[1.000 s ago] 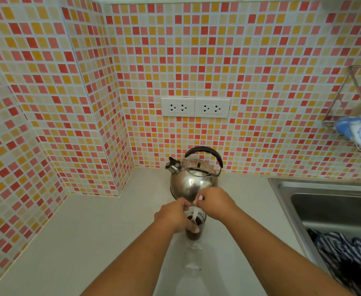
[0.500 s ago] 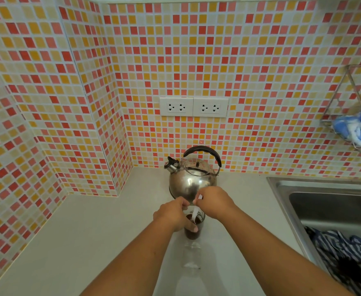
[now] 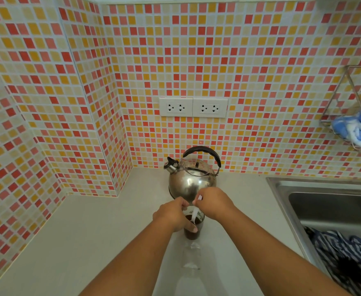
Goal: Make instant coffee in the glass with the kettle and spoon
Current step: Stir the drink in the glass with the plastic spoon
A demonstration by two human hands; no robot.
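Hardly anything has moved since a second ago, both hands are pretty much where they were over the glass (image 3: 193,231). Left hand (image 3: 172,215) is wrapped around the glass from the left, fingers curled on it, thumb across the near side. Right hand (image 3: 214,202) is pinched shut on the white spoon (image 3: 195,215), which slants down into the dark coffee. Glass sits on the pale counter (image 3: 90,242), just in front of the steel kettle (image 3: 193,176) by the far tiled wall. Sink (image 3: 329,206) is off to the right with a striped cloth (image 3: 350,257) in it.
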